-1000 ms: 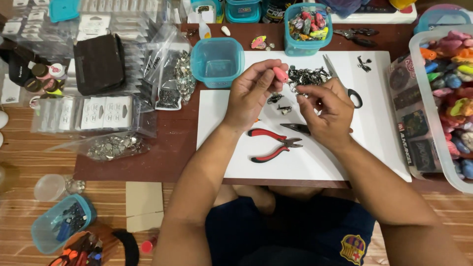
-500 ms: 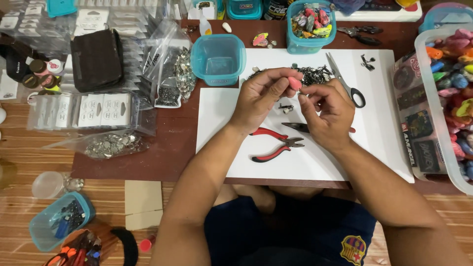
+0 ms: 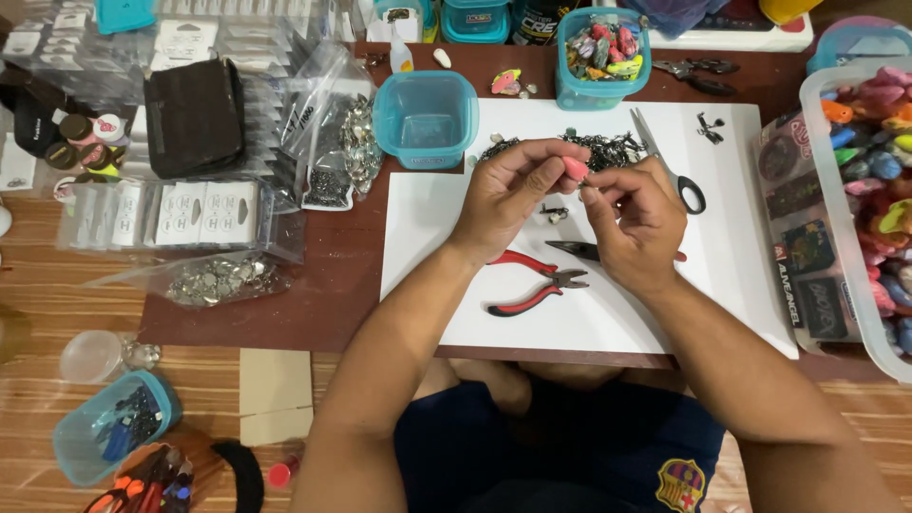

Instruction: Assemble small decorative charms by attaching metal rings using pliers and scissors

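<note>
My left hand [image 3: 513, 195] pinches a small pink charm [image 3: 576, 169] between thumb and fingers above the white sheet [image 3: 741, 275]. My right hand [image 3: 638, 223] is close beside it, fingertips pinched at the charm's lower edge; what they hold is too small to tell. Red-handled pliers [image 3: 534, 283] lie on the sheet just below my left wrist. A second pair of pliers [image 3: 573, 250] lies partly hidden under my right hand. A pile of dark metal chains [image 3: 613, 147] sits beyond my fingers.
Scissors [image 3: 668, 173] lie right of the chains. An empty teal tub [image 3: 425, 118] stands at the sheet's far left corner; a tub of coloured charms [image 3: 601, 46] is behind. A clear bin of colourful pieces [image 3: 869, 190] lines the right edge. Bags of metal parts [image 3: 220, 278] crowd the left.
Both hands have stayed together over the sheet, shifting slightly. The pink charm has turned a little in my left fingers. The pliers have not moved.
</note>
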